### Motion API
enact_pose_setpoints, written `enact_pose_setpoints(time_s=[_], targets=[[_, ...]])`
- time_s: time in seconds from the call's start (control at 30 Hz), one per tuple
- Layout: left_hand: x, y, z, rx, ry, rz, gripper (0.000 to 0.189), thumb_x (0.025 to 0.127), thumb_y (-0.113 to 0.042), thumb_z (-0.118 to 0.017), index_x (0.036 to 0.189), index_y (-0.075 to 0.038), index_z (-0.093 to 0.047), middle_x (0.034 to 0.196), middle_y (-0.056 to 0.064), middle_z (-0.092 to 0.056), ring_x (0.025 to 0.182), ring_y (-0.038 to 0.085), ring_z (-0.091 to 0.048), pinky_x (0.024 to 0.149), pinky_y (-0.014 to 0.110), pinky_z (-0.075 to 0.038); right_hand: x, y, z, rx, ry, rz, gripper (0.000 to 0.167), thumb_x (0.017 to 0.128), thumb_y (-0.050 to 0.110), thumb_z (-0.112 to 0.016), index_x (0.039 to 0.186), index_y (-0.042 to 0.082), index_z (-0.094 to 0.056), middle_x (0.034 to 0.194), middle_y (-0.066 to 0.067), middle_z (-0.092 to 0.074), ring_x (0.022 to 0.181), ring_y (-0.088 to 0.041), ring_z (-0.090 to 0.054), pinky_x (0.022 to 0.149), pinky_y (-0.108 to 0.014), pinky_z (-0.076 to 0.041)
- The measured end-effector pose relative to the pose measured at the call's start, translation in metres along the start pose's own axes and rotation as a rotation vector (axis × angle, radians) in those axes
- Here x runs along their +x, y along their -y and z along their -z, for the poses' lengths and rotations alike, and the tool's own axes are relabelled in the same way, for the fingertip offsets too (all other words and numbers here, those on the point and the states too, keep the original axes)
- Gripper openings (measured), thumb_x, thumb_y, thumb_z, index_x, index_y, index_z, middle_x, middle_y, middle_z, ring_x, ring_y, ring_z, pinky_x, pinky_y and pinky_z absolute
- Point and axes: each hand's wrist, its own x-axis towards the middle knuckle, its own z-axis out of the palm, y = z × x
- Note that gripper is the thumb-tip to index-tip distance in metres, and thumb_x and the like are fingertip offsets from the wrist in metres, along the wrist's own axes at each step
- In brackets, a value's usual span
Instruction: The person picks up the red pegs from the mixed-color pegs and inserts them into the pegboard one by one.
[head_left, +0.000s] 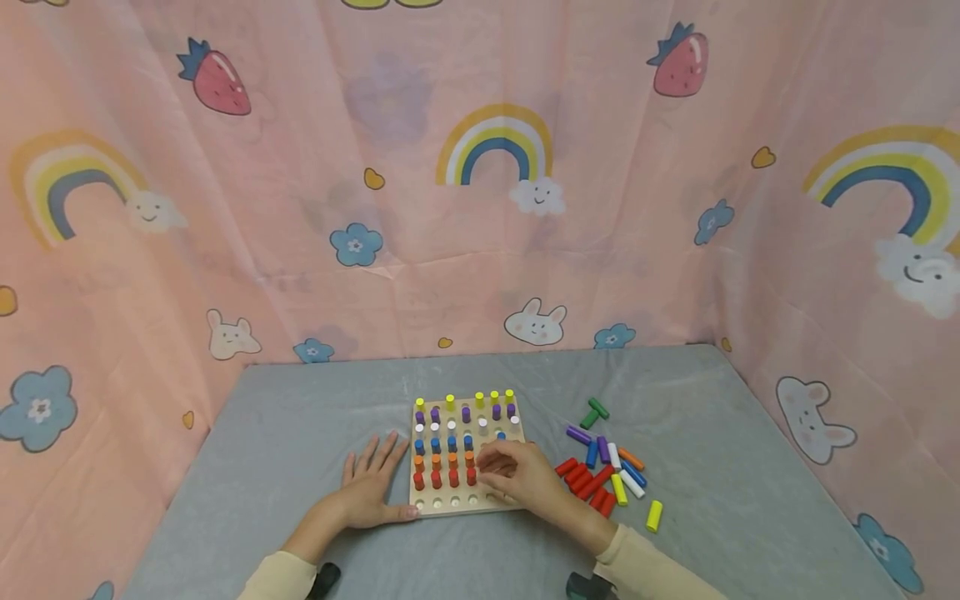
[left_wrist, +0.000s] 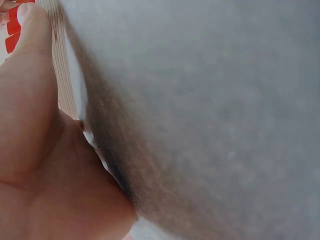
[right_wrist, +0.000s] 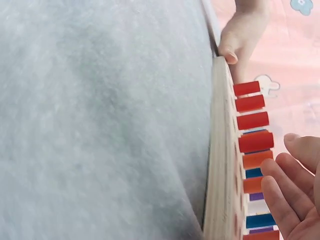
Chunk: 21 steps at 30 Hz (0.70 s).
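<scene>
A wooden pegboard (head_left: 442,503) lies on the table, with upright pegs in rows of yellow, purple, white, blue, orange and red; its front row of holes is bare. My left hand (head_left: 366,487) rests spread on the cloth, its thumb touching the board's front left corner. Over the board's right part hovers my right hand (head_left: 525,477), thumb and fingers apart in the right wrist view, nothing seen between them. Its fingertips are close to an orange peg (right_wrist: 253,185); whether they touch it I cannot tell. The hand hides some of the board's right side.
Loose pegs lie right of the board: several red pegs (head_left: 596,482) in a cluster, green pegs (head_left: 598,408) farther back, and a yellow peg (head_left: 654,516) apart at the front. Grey cloth (head_left: 300,433) covers the table, and a pink patterned curtain (head_left: 420,300) stands behind it.
</scene>
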Motion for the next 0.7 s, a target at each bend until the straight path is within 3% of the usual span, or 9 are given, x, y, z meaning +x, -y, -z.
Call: enact_pose_setpoints(time_s=[0.3,0.53,0.7], targets=[[-0.002,0.0,0.001,-0.016,0.0,-0.029,0.119,0.071,-0.075,-0.069,0.159,-0.012,-0.019,0.168,0.016,-0.008,0.153,0.046,-0.001,0.114,0.075,0.004,-0.005,0.0,0.024,0.055,-0.032,-0.053,0.021,0.089,0.014,-0.074,0.108,0.007,-0.07,0.101,-0.008,-0.075,0.089,-0.015,-0.072,0.077,-0.019,-0.057],[0.002,0.005,-0.004,0.02,-0.004,-0.019,0.121,0.071,-0.081,-0.063,0.16,-0.017,-0.014,0.169,0.012,-0.005,0.155,0.042,0.002,0.116,0.072,0.005,-0.007,-0.008,0.042,-0.027,-0.09,-0.06,0.022,0.086,0.015,-0.077,0.107,0.008,-0.071,0.1,-0.006,-0.076,0.087,-0.011,-0.071,0.076,-0.019,-0.056],[0.0,0.002,0.0,0.007,0.005,-0.017,0.12,0.071,-0.077,-0.067,0.16,-0.014,-0.016,0.168,0.015,-0.007,0.154,0.045,0.0,0.115,0.073,0.004,-0.007,-0.015,0.054,-0.072,-0.105,-0.058,0.025,0.086,0.015,-0.077,0.109,0.008,-0.072,0.102,-0.007,-0.076,0.087,-0.013,-0.071,0.076,-0.021,-0.056]])
